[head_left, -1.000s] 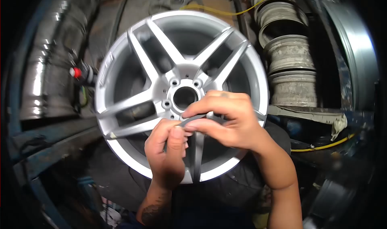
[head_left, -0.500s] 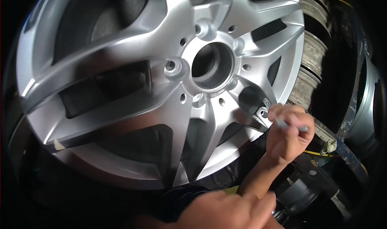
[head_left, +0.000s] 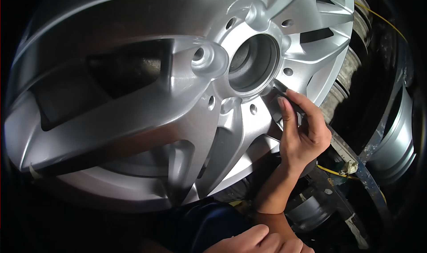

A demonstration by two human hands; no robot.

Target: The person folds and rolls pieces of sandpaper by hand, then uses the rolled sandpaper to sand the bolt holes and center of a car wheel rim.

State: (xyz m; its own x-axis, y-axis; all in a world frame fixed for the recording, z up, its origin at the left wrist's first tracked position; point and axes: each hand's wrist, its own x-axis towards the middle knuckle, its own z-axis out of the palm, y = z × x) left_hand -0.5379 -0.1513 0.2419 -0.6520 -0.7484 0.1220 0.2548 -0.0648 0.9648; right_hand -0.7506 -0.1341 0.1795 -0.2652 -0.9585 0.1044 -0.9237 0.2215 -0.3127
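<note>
- The right hand's (head_left: 305,139) fingers pinch a dark piece (head_left: 281,88) between thumb and index finger; its outline is hard to make out against the shadow behind it.
- The silver wheel (head_left: 173,106) lies directly behind and to the left of these fingers, its face filling most of the view.
- Its centre bore (head_left: 262,68) sits just up and left of the fingertips, near the piece; whether the piece touches the metal is hard to tell.
- Small round holes ring that bore, one left of the thumb and one above the index finger.
- The left hand (head_left: 258,242) is below the right fingers at the bottom edge, its own fingers bent; what they hold, if anything, is hidden.
- Dark blue cloth (head_left: 209,224) lies down and left of the right fingers.
- Stacked rims (head_left: 334,102) stand to their right, partly behind the wheel.
- Another silver rim (head_left: 398,137) is farther right, well apart from them.
- Below and right of the fingers run a yellow hose (head_left: 329,170) and a paint-flecked bar (head_left: 371,186).
</note>
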